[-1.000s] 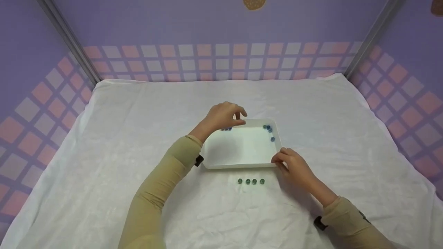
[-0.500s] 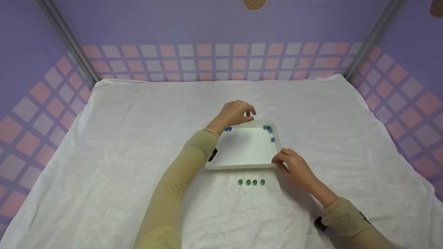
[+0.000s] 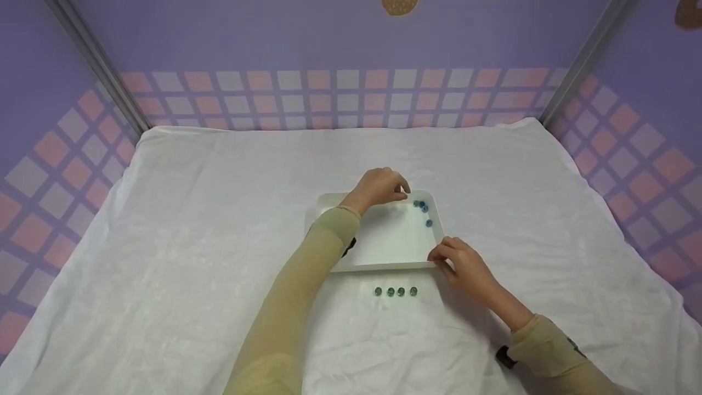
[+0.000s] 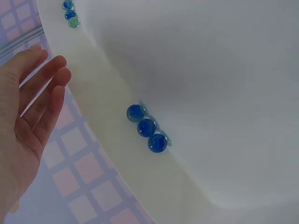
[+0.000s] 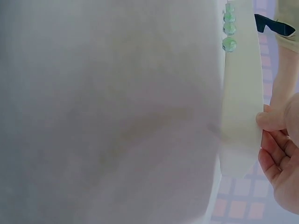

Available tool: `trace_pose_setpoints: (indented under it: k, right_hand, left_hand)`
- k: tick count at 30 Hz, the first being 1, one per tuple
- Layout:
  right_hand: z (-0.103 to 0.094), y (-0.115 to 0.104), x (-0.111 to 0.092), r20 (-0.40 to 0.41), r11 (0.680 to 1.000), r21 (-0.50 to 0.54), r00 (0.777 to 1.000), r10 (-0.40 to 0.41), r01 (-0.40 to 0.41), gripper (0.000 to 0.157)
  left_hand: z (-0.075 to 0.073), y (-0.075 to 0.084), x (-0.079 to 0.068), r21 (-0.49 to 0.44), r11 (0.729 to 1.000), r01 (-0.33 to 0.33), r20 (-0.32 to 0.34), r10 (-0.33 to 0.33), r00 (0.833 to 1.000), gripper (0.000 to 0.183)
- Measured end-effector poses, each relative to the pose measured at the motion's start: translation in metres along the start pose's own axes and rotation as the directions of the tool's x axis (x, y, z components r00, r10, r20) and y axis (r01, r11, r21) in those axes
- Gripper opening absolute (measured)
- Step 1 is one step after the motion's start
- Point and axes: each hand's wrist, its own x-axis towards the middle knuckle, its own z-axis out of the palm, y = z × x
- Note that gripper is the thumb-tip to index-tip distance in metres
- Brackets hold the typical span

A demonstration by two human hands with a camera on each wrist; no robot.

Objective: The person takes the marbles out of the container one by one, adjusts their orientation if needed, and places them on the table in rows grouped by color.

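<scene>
While the right hand [image 3: 462, 263] pinches the tray [image 3: 384, 267], the relaxed left hand [image 3: 380, 186] moved rightward.

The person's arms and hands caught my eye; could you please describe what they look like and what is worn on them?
The left sleeve and right sleeve are long, khaki and creased. A black fitting shows near the left wrist, a second black fitting near the right. The left hand and right hand are ungloved, with no rings visible.
</scene>
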Motion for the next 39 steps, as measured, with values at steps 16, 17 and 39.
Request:
trace_pose_setpoints:
  k: [16,17,39]
  right_hand:
    - [-0.003,-0.002,-0.001,-0.008,1.0,-0.001,1.0,0.005,-0.005,0.015]
    - [-0.003,-0.002,-0.001,-0.009,1.0,-0.002,1.0,0.003,-0.003,0.015]
    - [0.001,0.0,-0.001,0.004,1.0,0.013,1.0,0.013,-0.013,0.017]
  left_hand:
    - [0.022,0.016,0.012,0.14,0.99,-0.035,0.059,0.027,0.998,0.032]
    - [0.024,0.017,0.012,0.146,0.989,-0.03,0.057,0.022,0.998,0.032]
    - [0.037,0.018,0.001,0.209,0.978,-0.012,-0.053,0.024,0.998,0.016]
